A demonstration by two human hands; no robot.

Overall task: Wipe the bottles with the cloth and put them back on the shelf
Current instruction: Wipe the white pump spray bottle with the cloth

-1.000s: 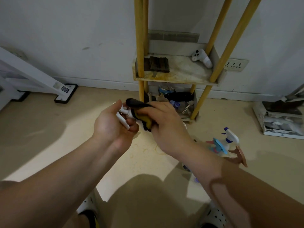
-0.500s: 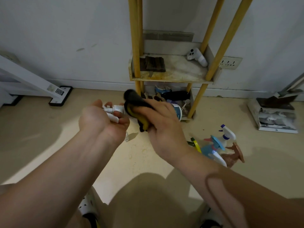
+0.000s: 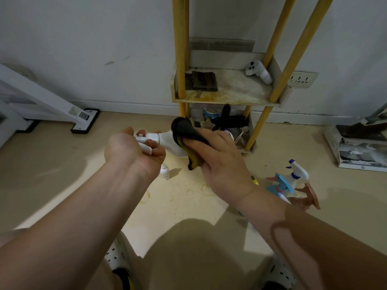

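I judge wiping underway: left hand [image 3: 134, 151] grips white bottle [image 3: 170, 143] pump, right hand [image 3: 217, 151] pinches cloth [image 3: 185, 130] on body. Next: shelf [image 3: 226, 99].

shelf [image 3: 226, 100]: controller [image 3: 258, 71], dark rag [image 3: 202, 81] | floor [image 3: 62, 164]: spray bottles [image 3: 293, 178], small white bottle [image 3: 165, 172]

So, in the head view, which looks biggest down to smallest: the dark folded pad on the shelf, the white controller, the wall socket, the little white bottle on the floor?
1. dark folded pad
2. white controller and wall socket, too alike to rank
3. little white bottle, partly hidden
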